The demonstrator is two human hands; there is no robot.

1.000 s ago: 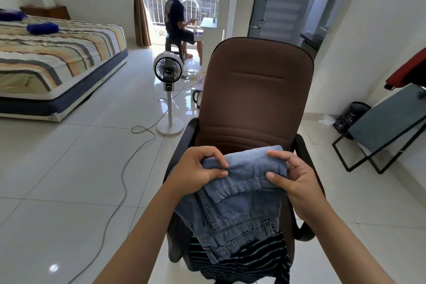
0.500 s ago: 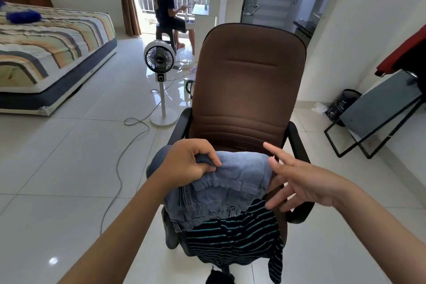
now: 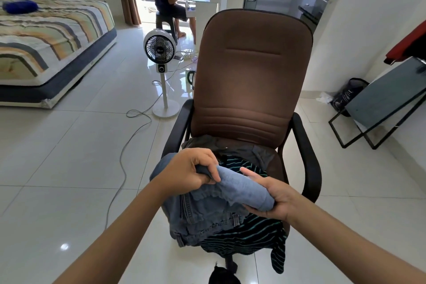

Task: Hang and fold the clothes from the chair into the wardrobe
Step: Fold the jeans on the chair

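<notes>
Here, a folded pair of blue jeans (image 3: 221,205) was held above the front of the seat of a brown office chair (image 3: 251,76). Its rolled top edge ran from ten o'clock to four o'clock, and the rest of the denim hung down toward six o'clock over a dark striped shirt (image 3: 251,235) draped across the seat front. The left hand (image 3: 193,173) was closed around the upper end of that roll, fingers curled over the cloth. The right hand (image 3: 274,198) cupped the lower end, thumb laid along the top and fingers wrapped beneath. The roll was thus spanned between the two grips, with most of the fabric hanging below them. A grey garment (image 3: 230,145) lay crumpled at the back of the seat, at twelve o'clock from the hands. The chair's black armrests (image 3: 306,152) flanked the pile on both sides. Open tiled floor (image 3: 69,168) was seen at nine o'clock, crossed by the cable of a standing fan (image 3: 161,53). A black-framed board (image 3: 378,104) leaned at three o'clock.
</notes>
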